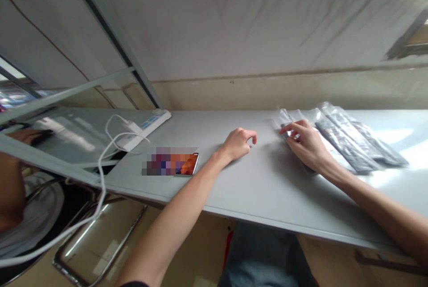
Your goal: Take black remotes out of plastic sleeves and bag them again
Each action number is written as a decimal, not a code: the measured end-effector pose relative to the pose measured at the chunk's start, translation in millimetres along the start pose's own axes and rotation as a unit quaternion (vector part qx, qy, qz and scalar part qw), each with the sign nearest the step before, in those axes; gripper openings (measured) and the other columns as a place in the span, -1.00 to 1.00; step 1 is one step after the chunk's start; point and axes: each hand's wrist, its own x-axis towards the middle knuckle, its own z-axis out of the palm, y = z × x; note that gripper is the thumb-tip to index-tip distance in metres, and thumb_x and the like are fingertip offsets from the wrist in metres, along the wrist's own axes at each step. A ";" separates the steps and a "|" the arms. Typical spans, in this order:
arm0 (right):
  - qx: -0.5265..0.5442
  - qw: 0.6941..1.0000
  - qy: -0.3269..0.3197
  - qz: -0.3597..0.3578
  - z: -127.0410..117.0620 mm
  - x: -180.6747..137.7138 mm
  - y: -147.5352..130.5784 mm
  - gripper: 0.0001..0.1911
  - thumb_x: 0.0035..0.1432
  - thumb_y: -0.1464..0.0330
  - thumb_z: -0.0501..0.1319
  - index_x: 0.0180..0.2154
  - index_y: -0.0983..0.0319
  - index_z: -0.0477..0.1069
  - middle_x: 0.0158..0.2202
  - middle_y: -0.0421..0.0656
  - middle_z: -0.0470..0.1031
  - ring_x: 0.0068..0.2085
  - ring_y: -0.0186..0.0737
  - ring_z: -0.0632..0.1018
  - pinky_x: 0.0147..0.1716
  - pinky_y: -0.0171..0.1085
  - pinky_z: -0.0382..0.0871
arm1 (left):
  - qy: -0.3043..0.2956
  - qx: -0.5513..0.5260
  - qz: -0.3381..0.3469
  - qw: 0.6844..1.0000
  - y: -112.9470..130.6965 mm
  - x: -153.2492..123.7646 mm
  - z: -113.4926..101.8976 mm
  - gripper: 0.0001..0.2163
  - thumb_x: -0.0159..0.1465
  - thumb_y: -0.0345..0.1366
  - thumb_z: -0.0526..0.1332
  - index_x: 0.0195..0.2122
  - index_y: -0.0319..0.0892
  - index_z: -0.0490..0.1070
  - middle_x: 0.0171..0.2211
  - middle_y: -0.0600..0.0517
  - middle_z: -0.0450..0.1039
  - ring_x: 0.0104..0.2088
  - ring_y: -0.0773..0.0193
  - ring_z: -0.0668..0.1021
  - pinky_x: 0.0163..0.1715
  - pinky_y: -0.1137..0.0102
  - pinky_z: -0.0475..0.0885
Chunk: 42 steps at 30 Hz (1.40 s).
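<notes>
My left hand (pixel 238 143) is over the middle of the table. Its index finger is hooked, with a gap to the thumb, and I see nothing held in it. To the right, my right hand (pixel 306 144) has its fingertips on the upper end of a clear plastic bag (pixel 283 116), pinching it. Something dark inside that bag shows under the hand; much of it is covered. Beside it lie several more clear plastic bags (pixel 347 137) with dark grey, long flat contents that I cannot make out.
A phone (pixel 187 164), partly blurred out, lies on the grey table (pixel 261 198) at left. Behind it is a white power strip (pixel 152 126) with a white cable (pixel 102 175) hanging over the edge. A metal-framed chair (pixel 100 238) and another person's arm (pixel 11 189) are at far left.
</notes>
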 end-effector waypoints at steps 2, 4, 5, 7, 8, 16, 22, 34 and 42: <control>-0.003 1.000 0.000 -0.005 -0.7 -0.1 -1.1 -0.68 0.14 0.44 0.15 -0.15 0.16 0.63 -0.20 -0.10 0.41 -0.31 -0.17 0.51 -0.20 -0.13 0.42 | -0.003 0.000 0.000 1.000 0.0 -0.1 -0.3 -0.58 -0.04 -0.68 0.09 -0.30 -0.19 0.63 -0.59 0.14 0.28 -0.50 0.29 0.35 -0.39 0.40 0.18; -0.004 1.000 -0.002 -0.010 -0.7 -0.9 -2.9 -0.70 0.15 0.44 0.15 -0.16 0.16 0.63 -0.20 -0.09 0.42 -0.30 -0.16 0.52 -0.22 -0.13 0.43 | -0.002 0.000 0.000 1.000 -0.3 0.0 -0.5 -0.57 -0.05 -0.68 0.09 -0.30 -0.19 0.63 -0.59 0.15 0.27 -0.50 0.29 0.35 -0.39 0.40 0.18; -0.003 1.000 -0.004 -0.012 -0.5 -1.5 -4.0 -0.70 0.16 0.44 0.15 -0.17 0.16 0.63 -0.18 -0.08 0.43 -0.30 -0.15 0.53 -0.22 -0.13 0.44 | 0.000 0.000 0.000 1.000 -0.5 0.0 -0.6 -0.57 -0.05 -0.68 0.09 -0.30 -0.19 0.63 -0.59 0.15 0.28 -0.50 0.30 0.35 -0.39 0.40 0.18; 0.000 1.000 -0.010 -0.013 0.5 -2.8 -5.9 -0.71 0.15 0.45 0.16 -0.18 0.16 0.62 -0.14 -0.06 0.45 -0.30 -0.16 0.54 -0.22 -0.13 0.45 | 0.005 -0.001 -0.001 1.000 -0.6 -0.1 -0.7 -0.58 -0.05 -0.69 0.09 -0.31 -0.19 0.63 -0.59 0.14 0.29 -0.50 0.31 0.35 -0.39 0.40 0.18; 0.000 1.000 -0.012 -0.011 1.0 -3.2 -6.5 -0.70 0.15 0.46 0.16 -0.18 0.16 0.63 -0.13 -0.06 0.46 -0.30 -0.16 0.54 -0.21 -0.13 0.45 | 0.007 -0.002 -0.002 1.000 -0.5 -0.2 -0.6 -0.59 -0.04 -0.69 0.09 -0.32 -0.20 0.62 -0.59 0.14 0.30 -0.50 0.31 0.36 -0.39 0.40 0.19; 0.005 1.000 -0.014 -0.008 2.3 -1.9 -4.3 -0.69 0.14 0.47 0.16 -0.18 0.17 0.63 -0.16 -0.07 0.43 -0.27 -0.14 0.55 -0.18 -0.12 0.46 | -0.005 0.001 -0.002 1.000 2.4 -1.4 -1.0 -0.59 -0.03 -0.67 0.10 -0.30 -0.18 0.63 -0.58 0.13 0.32 -0.49 0.28 0.38 -0.39 0.41 0.21; -0.001 1.000 -0.016 -0.010 3.1 -4.1 -7.5 -0.71 0.14 0.46 0.17 -0.18 0.16 0.64 -0.09 -0.05 0.46 -0.30 -0.17 0.53 -0.18 -0.09 0.47 | 0.002 0.009 -0.001 1.000 -0.5 0.3 -0.7 -0.61 0.00 -0.65 0.11 -0.29 -0.18 0.63 -0.57 0.12 0.33 -0.47 0.27 0.40 -0.38 0.40 0.22; 0.002 1.000 -0.022 -0.004 2.0 -3.3 -5.6 -0.70 0.15 0.44 0.17 -0.17 0.16 0.64 -0.07 -0.04 0.47 -0.30 -0.16 0.54 -0.16 -0.08 0.46 | 0.030 0.030 -0.019 0.999 3.0 -0.1 -2.3 -0.63 -0.01 -0.59 0.10 -0.30 -0.15 0.62 -0.56 0.10 0.33 -0.45 0.23 0.41 -0.37 0.37 0.19; 0.004 1.000 -0.009 0.009 1.9 -1.9 -5.9 -0.70 0.14 0.45 0.15 -0.18 0.16 0.64 -0.14 -0.07 0.44 -0.34 -0.20 0.52 -0.21 -0.11 0.45 | 0.013 -0.004 -0.007 1.000 4.8 -0.3 -3.3 -0.63 -0.03 -0.57 0.07 -0.32 -0.16 0.59 -0.54 0.09 0.32 -0.44 0.23 0.38 -0.37 0.36 0.19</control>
